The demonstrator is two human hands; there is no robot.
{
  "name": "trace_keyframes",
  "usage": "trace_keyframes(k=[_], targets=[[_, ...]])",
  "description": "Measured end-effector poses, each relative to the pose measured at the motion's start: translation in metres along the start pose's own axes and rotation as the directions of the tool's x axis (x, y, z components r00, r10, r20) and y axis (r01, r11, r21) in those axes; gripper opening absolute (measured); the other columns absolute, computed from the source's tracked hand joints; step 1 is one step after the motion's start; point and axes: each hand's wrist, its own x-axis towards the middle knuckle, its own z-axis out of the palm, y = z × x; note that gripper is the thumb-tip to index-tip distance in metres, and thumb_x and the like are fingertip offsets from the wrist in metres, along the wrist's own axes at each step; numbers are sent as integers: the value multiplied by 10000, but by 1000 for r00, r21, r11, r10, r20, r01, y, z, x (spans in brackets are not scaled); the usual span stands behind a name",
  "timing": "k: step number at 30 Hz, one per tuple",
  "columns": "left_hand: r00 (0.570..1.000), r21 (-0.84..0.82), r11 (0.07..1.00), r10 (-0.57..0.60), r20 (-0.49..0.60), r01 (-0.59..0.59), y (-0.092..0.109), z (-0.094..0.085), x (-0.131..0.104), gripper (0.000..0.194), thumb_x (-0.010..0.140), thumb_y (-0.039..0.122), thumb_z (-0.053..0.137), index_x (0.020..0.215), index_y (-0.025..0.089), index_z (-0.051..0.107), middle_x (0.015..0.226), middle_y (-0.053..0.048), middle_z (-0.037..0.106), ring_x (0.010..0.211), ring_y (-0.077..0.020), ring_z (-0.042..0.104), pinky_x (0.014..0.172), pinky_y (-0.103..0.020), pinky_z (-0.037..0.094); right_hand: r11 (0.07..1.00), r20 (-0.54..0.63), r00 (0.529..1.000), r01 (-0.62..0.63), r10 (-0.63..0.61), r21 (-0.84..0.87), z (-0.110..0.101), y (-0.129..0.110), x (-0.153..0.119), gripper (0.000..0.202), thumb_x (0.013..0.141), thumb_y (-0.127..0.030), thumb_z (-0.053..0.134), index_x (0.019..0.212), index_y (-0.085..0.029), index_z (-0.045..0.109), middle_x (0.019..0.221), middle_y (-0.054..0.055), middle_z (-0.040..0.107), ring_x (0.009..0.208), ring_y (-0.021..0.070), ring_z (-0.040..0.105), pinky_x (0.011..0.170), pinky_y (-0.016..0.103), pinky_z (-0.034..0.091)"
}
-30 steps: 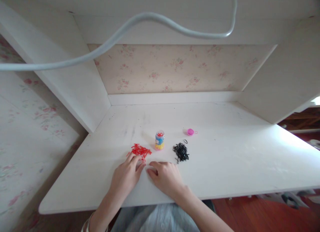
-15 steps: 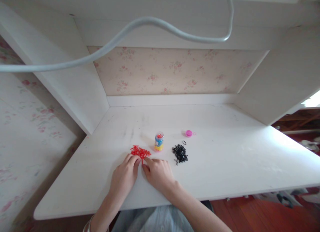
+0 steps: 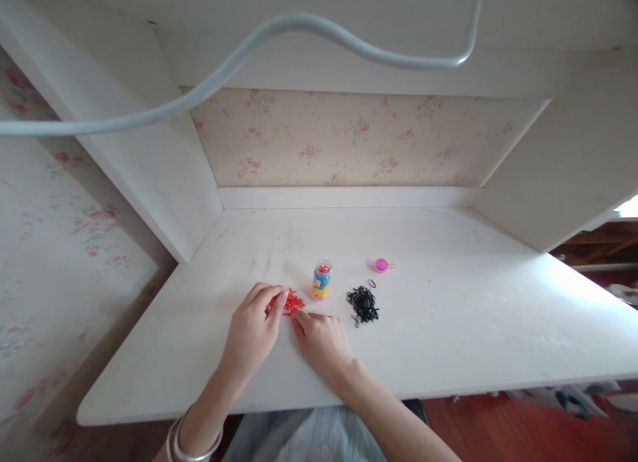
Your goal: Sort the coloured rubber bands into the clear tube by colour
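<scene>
A pile of small red bands (image 3: 294, 302) lies on the white desk, partly hidden by my hands. My left hand (image 3: 256, 319) is over the pile's left side, its thumb and fingertips pinched together; what is between them is too small to name. At the pile's lower right edge, my right hand (image 3: 321, 336) has its fingers closed near the red bands, and its grip is unclear. Behind the pile stands a small clear jar (image 3: 321, 280) with red, blue and yellow contents. Black bands (image 3: 363, 304) are heaped to the right, with a pink lid (image 3: 381, 265) behind them.
A white cable (image 3: 309, 23) hangs across the upper view. White side panels (image 3: 538, 156) and a back panel with floral wallpaper (image 3: 359, 136) enclose the desk (image 3: 448, 316). A single black band (image 3: 371, 283) lies beside the black heap.
My left hand has risen and moved over the left part of the red pile, covering more of it. The camera view has shifted slightly, and a bracelet now shows on my left wrist.
</scene>
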Motion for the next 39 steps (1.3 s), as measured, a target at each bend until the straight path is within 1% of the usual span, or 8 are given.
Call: trace_keyframes(k=[8,13,21,24,27,31,34,39], targets=[[996,-133,988,74,-40,-79,46,9,38,255,929,339,445,948,195,655,940,-39,643,714,-105,584,677,-221,481,999,-10,1000,-13,14,35,3,1,0,226,933,-249,422,921,-230,647,838,24,720,705,172,665,580,235,359],[998,-110,992,57,-20,-59,43,16,44,266,932,348,434,928,192,648,918,-31,636,690,-101,585,655,-215,466,999,-42,999,-10,12,51,4,3,-2,240,933,-255,407,895,-230,643,816,20,717,681,171,658,568,236,342],[999,-64,998,23,-22,-25,33,2,28,244,932,332,434,937,181,626,924,-46,626,705,-109,569,652,-219,451,960,-141,985,-53,95,273,1,8,-6,251,927,-260,421,891,-251,669,754,-10,689,643,135,609,570,217,320],[1000,-88,996,2,-10,-3,29,2,23,233,925,334,446,930,182,622,929,-47,625,738,-121,582,664,-228,461,852,-159,975,-53,158,521,-4,9,-5,231,913,-306,468,957,-243,685,626,-27,605,556,111,528,551,208,316],[999,-124,992,-34,8,35,22,6,18,228,917,344,458,927,187,623,931,-45,627,758,-132,602,655,-229,474,610,-109,978,-23,178,792,-9,11,-2,267,888,-374,526,1034,-212,681,529,-61,442,485,90,391,485,202,274],[997,-147,986,-70,25,73,14,13,11,226,920,345,456,927,193,623,922,-41,625,745,-133,608,657,-238,484,354,-55,979,-19,197,935,-12,12,3,335,866,-432,562,1066,-191,681,550,-64,348,499,84,280,448,205,210],[996,-152,985,-83,37,87,12,17,6,223,923,342,454,929,193,620,919,-42,623,756,-136,607,673,-245,489,293,-43,973,-26,227,956,-9,11,5,344,871,-451,554,1009,-174,703,565,-51,368,512,83,258,448,213,188],[996,-145,986,-78,32,82,8,21,3,227,924,337,448,928,197,627,928,-49,634,793,-149,615,691,-252,498,316,-65,974,-7,216,949,-6,10,7,315,874,-421,554,877,-156,724,599,-29,451,537,83,299,476,213,229]])
